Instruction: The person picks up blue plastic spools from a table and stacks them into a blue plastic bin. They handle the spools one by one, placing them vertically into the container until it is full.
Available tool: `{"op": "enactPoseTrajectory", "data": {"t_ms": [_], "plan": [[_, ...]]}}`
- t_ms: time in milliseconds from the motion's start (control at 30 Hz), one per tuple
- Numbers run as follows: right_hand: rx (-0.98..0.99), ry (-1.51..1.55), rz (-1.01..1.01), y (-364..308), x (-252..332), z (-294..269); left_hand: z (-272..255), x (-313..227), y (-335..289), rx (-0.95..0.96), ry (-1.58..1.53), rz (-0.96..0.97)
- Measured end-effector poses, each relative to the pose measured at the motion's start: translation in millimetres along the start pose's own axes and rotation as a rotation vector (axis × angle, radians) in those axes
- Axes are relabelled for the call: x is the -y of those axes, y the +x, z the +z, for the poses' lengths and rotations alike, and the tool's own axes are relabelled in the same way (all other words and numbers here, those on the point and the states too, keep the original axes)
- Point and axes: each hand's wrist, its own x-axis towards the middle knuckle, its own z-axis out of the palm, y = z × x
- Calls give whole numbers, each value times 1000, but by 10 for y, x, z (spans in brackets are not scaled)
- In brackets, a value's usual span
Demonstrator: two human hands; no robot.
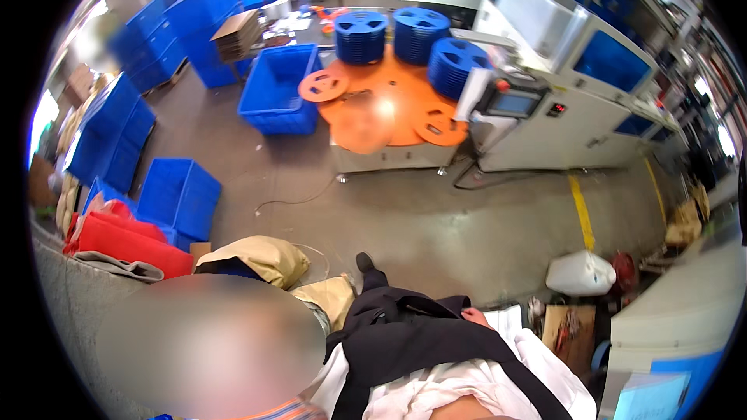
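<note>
My right hand (475, 316) shows only in part at the right edge of my black apron (436, 342), beside my white sleeve. Its fingers are mostly hidden by the cloth, so whether it grips anything is unclear. My left hand is out of sight. Beyond my legs stands an orange rotary table (381, 120) bearing several stacks of blue reels (421, 35). Flat orange discs, one at its left (324, 85) and one at its right (440, 124), lie on its rim. Both hands are well away from it.
A white machine (560, 128) with a control screen (512, 103) adjoins the table. Blue crates (280, 93) stand to its left, others (179, 194) nearer. Tan sacks (261, 259) lie near my feet. A person, partly blurred, is at lower left. A white jug (580, 273) sits at right.
</note>
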Motion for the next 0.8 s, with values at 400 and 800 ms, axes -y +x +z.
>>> {"op": "enactPoseTrajectory", "data": {"t_ms": [400,800], "plan": [[153,-78,103,2580,2771,569,-2040,-519,-2236,-436,1427,-1550],[308,-507,-84,5035,5081,2241,-4147,-1151,-4079,-984,1209,-1871]]}}
